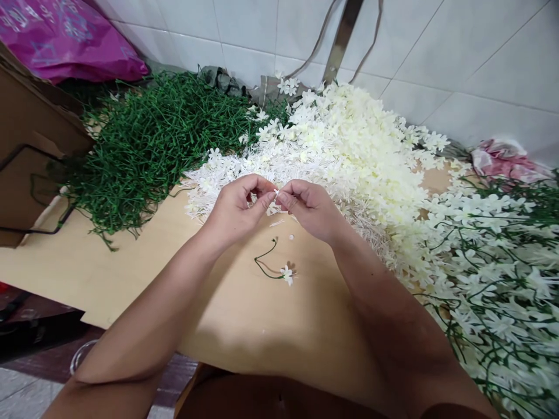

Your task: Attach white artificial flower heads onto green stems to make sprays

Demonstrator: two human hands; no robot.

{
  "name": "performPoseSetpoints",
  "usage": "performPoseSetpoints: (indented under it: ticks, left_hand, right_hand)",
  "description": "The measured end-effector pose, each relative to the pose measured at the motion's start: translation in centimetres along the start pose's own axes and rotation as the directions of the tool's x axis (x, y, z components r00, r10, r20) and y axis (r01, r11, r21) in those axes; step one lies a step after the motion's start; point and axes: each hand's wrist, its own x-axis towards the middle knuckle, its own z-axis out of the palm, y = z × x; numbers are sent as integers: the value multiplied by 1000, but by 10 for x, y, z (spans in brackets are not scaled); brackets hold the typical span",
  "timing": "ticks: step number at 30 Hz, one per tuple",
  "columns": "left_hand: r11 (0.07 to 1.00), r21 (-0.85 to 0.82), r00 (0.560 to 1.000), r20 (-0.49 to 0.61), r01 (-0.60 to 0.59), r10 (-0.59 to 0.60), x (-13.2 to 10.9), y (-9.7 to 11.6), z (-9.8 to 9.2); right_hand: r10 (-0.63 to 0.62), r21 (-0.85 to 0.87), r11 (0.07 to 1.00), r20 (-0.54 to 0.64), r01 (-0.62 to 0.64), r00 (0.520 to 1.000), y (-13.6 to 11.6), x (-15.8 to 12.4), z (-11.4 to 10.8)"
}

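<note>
Head view, nearest first: 2 bare forearms reach forward over a tan worktop (131,273). Just beyond them on the board lies 1 green stem (266,263) with a small white flower (287,273) at its end, and a tiny white bead (291,237) sits near it. Above that, the left hand (238,206) and right hand (308,206) meet fingertip to fingertip, both nearly closed in a pinch on a small white flower piece (275,194) held between them; how it is shaped is too small to tell. Behind the hands spreads a heap of loose cream-white flowers (349,145). To the right lies a pile of finished sprigs (493,262), white blooms on green stems. To the left sits a mound of bare green stems (148,139), touching a brown cardboard box (30,134). Farthest off are a magenta bag (65,35) with pale print too blurred to read, a pink cloth (506,160), and a white tiled wall (437,46).
</note>
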Motion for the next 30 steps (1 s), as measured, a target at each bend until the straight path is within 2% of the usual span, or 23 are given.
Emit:
performPoseSetpoints:
  ticks: [5, 7, 9, 11, 12, 13, 14, 15, 16, 17, 18, 20, 21, 22, 24, 26, 30]
  left_hand:
    - [979, 179, 993, -47, -102, 112, -2, 2, 1]
    - [967, 220, 992, 2, -125, 128, -1, 1, -2]
    - [971, 211, 989, 122, -112, 88, 0, -3, -7]
    - [979, 191, 975, 222, -68, 24, 3, -8, -12]
    - [982, 185, 972, 237, -43, -2, 4, -10, -14]
    - [983, 183, 973, 232, -23, -20, 5, -11, -16]
    - [983, 182, 975, 219, -9, -32, 5, -11, -16]
    - [983, 183, 977, 211, -2, -37, 6, -11, -16]
    - [982, 187, 976, 213, 0, -40, 6, -11, -15]
    - [981, 195, 975, 220, -2, -41, 5, -10, -13]
    - [978, 207, 972, 230, -6, -43, 5, -9, -11]
    - [967, 253, 969, 241, -12, -51, 4, -10, -7]
    - [958, 287, 970, 236, -10, -60, 4, -11, -5]
    - [946, 324, 972, 222, -4, -72, 4, -13, -3]
    - [916, 402, 975, 204, 3, -93, 4, -18, 1]
    - [889, 458, 973, 212, -16, -92, 5, -23, 4]
    - [877, 476, 957, 280, -67, -79, 2, -22, 9]
  right_hand:
    - [-5, -72, 997, -39, 2, 999, -1, 0, 3]
    - [-56, -128, 990, -17, 53, 998, -4, -2, -3]
    - [-96, -183, 977, 59, 105, 994, -13, -8, -11]
    - [-93, -184, 972, 263, 145, 960, -27, -21, -20]
    - [-83, -155, 975, 418, 161, 905, -34, -28, -23]
    - [-88, -99, 978, 591, 181, 802, -42, -37, -24]
    - [-102, -48, 978, 735, 201, 671, -50, -45, -24]
    - [-114, -20, 973, 823, 228, 556, -56, -52, -22]
    - [-109, -25, 967, 856, 253, 505, -60, -57, -20]
    - [-91, -63, 960, 852, 273, 515, -62, -60, -17]
    - [-60, -130, 952, 808, 277, 586, -62, -61, -16]
    - [9, -313, 926, 580, 212, 814, -54, -56, -16]
    - [39, -402, 904, 413, 144, 910, -47, -51, -18]
    - [49, -477, 876, 233, 70, 971, -38, -45, -21]
    - [54, -574, 818, 3, -42, 999, -18, -32, -28]
    - [38, -640, 760, -126, -111, 991, 4, -20, -33]
    - [6, -770, 620, -187, -151, 982, 37, -7, -31]
